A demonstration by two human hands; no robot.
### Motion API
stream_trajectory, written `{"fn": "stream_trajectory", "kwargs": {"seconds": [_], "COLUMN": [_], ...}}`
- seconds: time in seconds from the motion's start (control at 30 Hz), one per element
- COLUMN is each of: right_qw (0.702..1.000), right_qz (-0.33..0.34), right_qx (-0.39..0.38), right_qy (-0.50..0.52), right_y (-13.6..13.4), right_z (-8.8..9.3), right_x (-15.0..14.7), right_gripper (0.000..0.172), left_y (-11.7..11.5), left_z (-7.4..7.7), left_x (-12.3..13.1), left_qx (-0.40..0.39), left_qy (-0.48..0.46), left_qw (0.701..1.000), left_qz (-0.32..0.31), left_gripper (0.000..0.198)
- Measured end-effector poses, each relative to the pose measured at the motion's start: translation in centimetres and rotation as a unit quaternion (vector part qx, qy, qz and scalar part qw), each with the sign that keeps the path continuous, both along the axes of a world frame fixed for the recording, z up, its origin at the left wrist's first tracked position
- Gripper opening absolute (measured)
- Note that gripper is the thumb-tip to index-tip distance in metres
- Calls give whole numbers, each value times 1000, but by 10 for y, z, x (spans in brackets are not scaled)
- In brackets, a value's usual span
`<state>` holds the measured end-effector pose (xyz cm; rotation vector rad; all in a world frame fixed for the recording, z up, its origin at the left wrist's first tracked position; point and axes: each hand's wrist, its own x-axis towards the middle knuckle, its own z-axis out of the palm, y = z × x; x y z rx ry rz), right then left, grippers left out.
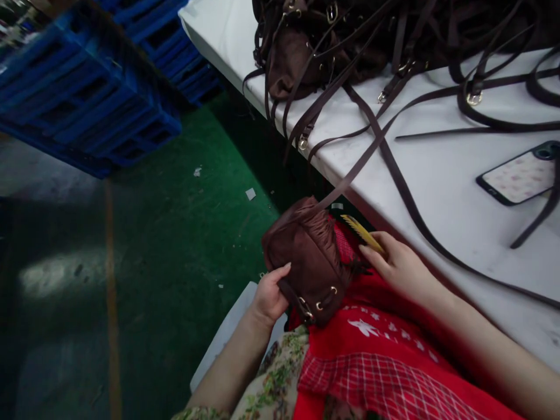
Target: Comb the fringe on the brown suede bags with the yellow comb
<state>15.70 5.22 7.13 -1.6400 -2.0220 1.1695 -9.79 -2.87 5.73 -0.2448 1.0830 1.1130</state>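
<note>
A dark brown handbag (pixel 301 251) with gold eyelets and a buckle lies tilted over my lap, against the red apron (pixel 376 303). My left hand (pixel 271 294) grips its near left side, thumb on top and the other fingers hidden beneath. A long strap (pixel 350 175) runs from the bag up onto the table. To the right of the bag, my right hand (pixel 387 256) pinches a yellow brush-like tool (pixel 361 229) with a toothed or bristled edge. That tool points toward the bag and appears apart from it.
Brown bags (pixel 297 58) and tangled straps with gold buckles pile up on the white table (pixel 437 181). A phone (pixel 520 174) lies at its right. Blue pallets (pixel 87 87) stack on the green floor (pixel 175 233), which has paper scraps.
</note>
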Motion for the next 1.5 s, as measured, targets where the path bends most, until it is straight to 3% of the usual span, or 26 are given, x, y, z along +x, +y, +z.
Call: {"fn": "stream_trajectory", "kwargs": {"seconds": [0.1,0.27,0.43,0.57,0.7,0.83,0.9,0.97,1.03,1.13,1.23,1.27,1.3,1.37,1.5], "right_qw": [1000,998,986,945,923,919,919,918,917,916,925,930,937,958,992], "right_qz": [-7,15,96,158,147,120,107,98,93,88,91,87,81,60,-36], "right_qx": [9,24,83,124,123,107,104,108,116,126,122,119,113,96,17], "right_qy": [7,55,-106,-260,-333,-360,-366,-369,-371,-369,-349,-337,-320,-264,-116], "right_y": [-7,-19,-11,-4,5,14,15,15,15,13,10,9,9,10,13], "right_z": [-11,-14,-17,-27,-41,-53,-58,-60,-61,-60,-60,-61,-62,-67,-77], "right_x": [-4,-43,-69,-67,-56,-46,-42,-39,-37,-35,-38,-39,-40,-39,-24], "right_gripper": [25,16,16,25,29,27,26,25,26,26,27,27,26,24,22], "left_y": [1,-4,-10,-10,-13,-18,-18,-15,-8,12,45,57,70,95,121], "left_z": [-8,-5,-8,-16,-24,-29,-30,-30,-24,-5,15,18,18,9,-20], "left_x": [14,33,41,42,44,49,47,38,21,-7,-16,-13,-7,8,33], "left_qx": [-42,-79,-76,-89,-77,-56,-32,-20,-34,-50,90,155,210,271,248], "left_qy": [46,104,70,-3,-7,32,103,250,396,624,806,816,808,762,683], "left_qw": [998,991,993,993,995,995,988,943,858,672,433,386,359,347,392], "left_qz": [10,8,-51,-76,-68,-70,-111,-218,-325,-396,-394,-401,-417,-475,-564], "left_gripper": [26,25,35,41,41,41,45,50,50,58,67,64,59,54,93]}}
